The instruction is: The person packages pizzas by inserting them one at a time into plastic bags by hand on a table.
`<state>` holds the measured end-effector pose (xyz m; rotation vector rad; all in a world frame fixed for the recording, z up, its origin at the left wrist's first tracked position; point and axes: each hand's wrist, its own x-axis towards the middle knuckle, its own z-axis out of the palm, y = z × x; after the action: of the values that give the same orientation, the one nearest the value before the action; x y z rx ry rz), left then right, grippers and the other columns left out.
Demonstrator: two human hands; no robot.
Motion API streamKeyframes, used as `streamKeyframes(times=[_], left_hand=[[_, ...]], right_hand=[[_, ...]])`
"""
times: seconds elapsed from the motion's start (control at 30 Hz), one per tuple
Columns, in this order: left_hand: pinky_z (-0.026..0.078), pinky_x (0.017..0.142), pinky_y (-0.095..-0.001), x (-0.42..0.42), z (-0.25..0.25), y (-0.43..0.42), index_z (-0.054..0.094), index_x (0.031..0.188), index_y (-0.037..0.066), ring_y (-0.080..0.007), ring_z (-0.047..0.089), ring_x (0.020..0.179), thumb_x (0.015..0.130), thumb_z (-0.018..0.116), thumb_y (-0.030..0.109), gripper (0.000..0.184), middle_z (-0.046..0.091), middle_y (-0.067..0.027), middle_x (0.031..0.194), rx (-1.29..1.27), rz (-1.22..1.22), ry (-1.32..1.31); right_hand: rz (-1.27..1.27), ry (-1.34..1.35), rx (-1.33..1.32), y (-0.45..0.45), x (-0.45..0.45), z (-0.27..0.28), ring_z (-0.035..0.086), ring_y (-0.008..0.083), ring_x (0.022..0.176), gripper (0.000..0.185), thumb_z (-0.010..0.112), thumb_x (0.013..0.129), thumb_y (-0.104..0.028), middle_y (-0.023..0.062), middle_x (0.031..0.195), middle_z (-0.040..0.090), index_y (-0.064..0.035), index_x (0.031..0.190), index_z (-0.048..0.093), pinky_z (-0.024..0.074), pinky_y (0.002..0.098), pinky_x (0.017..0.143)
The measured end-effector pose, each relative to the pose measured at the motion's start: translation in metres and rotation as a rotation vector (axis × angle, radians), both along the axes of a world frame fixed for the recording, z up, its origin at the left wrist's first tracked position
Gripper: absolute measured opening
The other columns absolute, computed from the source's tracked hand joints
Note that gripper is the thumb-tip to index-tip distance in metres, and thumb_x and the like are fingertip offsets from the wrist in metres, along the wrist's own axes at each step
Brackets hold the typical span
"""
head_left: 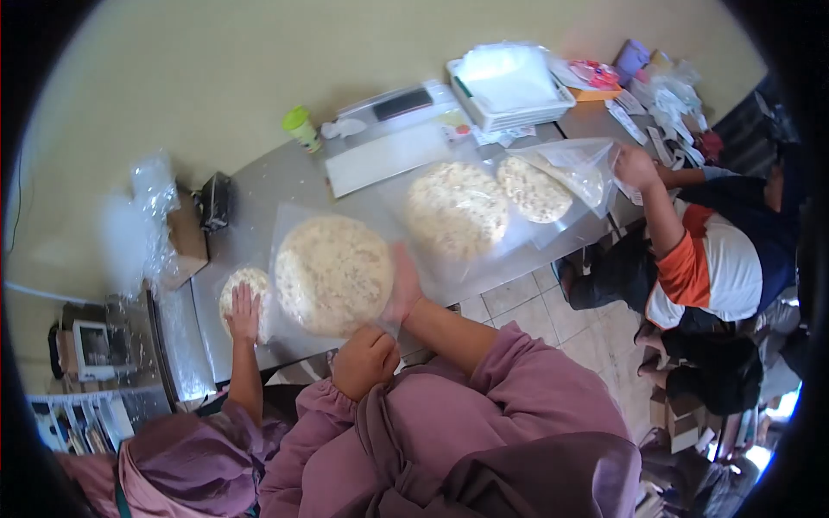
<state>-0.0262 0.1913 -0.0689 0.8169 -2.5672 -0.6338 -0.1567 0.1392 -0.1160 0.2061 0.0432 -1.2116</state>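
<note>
A large round pale speckled disc (335,274) lies in a clear plastic bag. At its right edge is my right hand (404,283), palm against the bag and fingers partly hidden by it. My left hand (367,361) is closed at the bag's lower edge, fingers curled on the plastic. To the right, another large disc (458,210) rests in clear plastic. Farther right, a person's hand (637,167) holds up the edge of a bag with a smaller disc (534,190). On the left, a co-worker's hand (243,311) presses flat on a disc (231,298).
On the grey table (259,177) stand a green cup (301,128), a white board (389,158), stacked white trays (509,91) and a black object (215,201). Plastic wrap (154,216) hangs at left. People are close on both sides.
</note>
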Motion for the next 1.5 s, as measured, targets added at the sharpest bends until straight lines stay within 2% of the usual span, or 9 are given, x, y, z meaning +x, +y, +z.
streamKeyframes(times=[0.17,0.5,0.7,0.8,0.93,1.1,1.3,1.4,1.5], left_hand=[[0.045,0.060,-0.0356,-0.050,0.027,-0.025,0.056,0.078,0.005,-0.0277,0.054,0.070,0.071,0.061,0.010,0.010,0.054,-0.0100,0.077,-0.024,-0.183,0.087],[0.045,0.066,-0.0355,-0.090,0.013,-0.069,0.058,0.083,0.005,-0.0285,0.055,0.076,0.076,0.057,0.010,0.009,0.057,-0.0099,0.081,0.275,-0.134,0.061],[0.045,0.063,-0.0313,-0.090,0.008,-0.090,0.059,0.085,0.003,-0.0257,0.057,0.072,0.078,0.057,0.008,0.008,0.058,-0.0110,0.080,0.429,0.045,0.077],[0.046,0.061,-0.0290,-0.086,0.001,-0.095,0.059,0.085,0.002,-0.0225,0.057,0.071,0.080,0.057,0.008,0.008,0.059,-0.0106,0.081,0.464,0.121,0.124],[0.046,0.061,-0.0275,-0.081,-0.001,-0.101,0.059,0.085,0.002,-0.0193,0.058,0.071,0.081,0.056,0.007,0.007,0.059,-0.0100,0.082,0.463,0.212,0.143],[0.046,0.060,-0.0273,-0.074,-0.001,-0.106,0.059,0.085,0.001,-0.0189,0.058,0.070,0.081,0.057,0.006,0.007,0.059,-0.0100,0.081,0.469,0.282,0.141],[0.046,0.061,-0.0272,-0.070,0.004,-0.101,0.059,0.085,0.001,-0.0187,0.058,0.071,0.081,0.056,0.007,0.008,0.060,-0.0101,0.080,0.450,0.342,0.128],[0.047,0.063,-0.0272,-0.064,0.007,-0.095,0.059,0.085,0.001,-0.0182,0.059,0.071,0.082,0.056,0.007,0.008,0.060,-0.0100,0.081,0.452,0.403,0.105],[0.047,0.063,-0.0271,-0.050,0.004,-0.087,0.060,0.086,0.001,-0.0181,0.059,0.072,0.082,0.056,0.008,0.009,0.060,-0.0101,0.082,0.457,0.472,0.117]], right_hand=[[-0.239,-0.003,-0.229,-0.004,-0.096,0.030,0.044,0.0314,0.114,0.065,0.032,0.085,-0.055,0.0149,0.125,0.046,-0.0063,0.126,0.041,0.0318,0.0452,0.098],[-0.951,0.492,0.088,0.027,-0.298,-0.027,0.043,0.0319,0.115,0.065,0.044,0.080,-0.048,0.0149,0.130,0.041,-0.0039,0.128,0.038,0.0317,0.0465,0.098],[-0.654,0.385,0.221,0.054,-0.339,-0.051,0.036,0.0294,0.121,0.064,0.047,0.078,-0.048,0.0125,0.128,0.044,-0.0039,0.125,0.042,0.0217,0.0488,0.102],[-0.421,0.745,0.480,0.070,-0.361,-0.029,0.045,0.0306,0.114,0.069,0.052,0.075,-0.050,0.0138,0.131,0.040,-0.0034,0.125,0.041,0.0311,0.0517,0.096],[0.656,2.286,0.976,0.074,-0.401,0.021,0.062,0.0313,0.080,0.059,0.059,0.071,-0.047,0.0210,0.097,0.061,0.0025,0.103,0.058,0.0488,0.0392,0.071],[0.414,2.675,0.735,-0.003,-0.409,0.094,0.058,0.0369,0.085,0.047,0.058,0.074,-0.041,0.0231,0.091,0.060,0.0021,0.093,0.062,0.0463,0.0402,0.075],[-0.374,2.780,0.014,-0.174,-0.398,0.007,0.055,0.0325,0.098,0.037,0.057,0.077,-0.031,0.0198,0.105,0.057,-0.0020,0.101,0.060,0.0424,0.0375,0.086],[0.131,2.845,0.140,-0.221,-0.388,-0.031,0.056,0.0318,0.096,0.031,0.057,0.077,-0.027,0.0199,0.101,0.059,-0.0036,0.097,0.062,0.0437,0.0390,0.084],[0.124,2.807,0.293,-0.226,-0.379,-0.036,0.058,0.0317,0.092,0.024,0.056,0.077,-0.024,0.0206,0.095,0.060,-0.0045,0.089,0.065,0.0453,0.0398,0.081]])
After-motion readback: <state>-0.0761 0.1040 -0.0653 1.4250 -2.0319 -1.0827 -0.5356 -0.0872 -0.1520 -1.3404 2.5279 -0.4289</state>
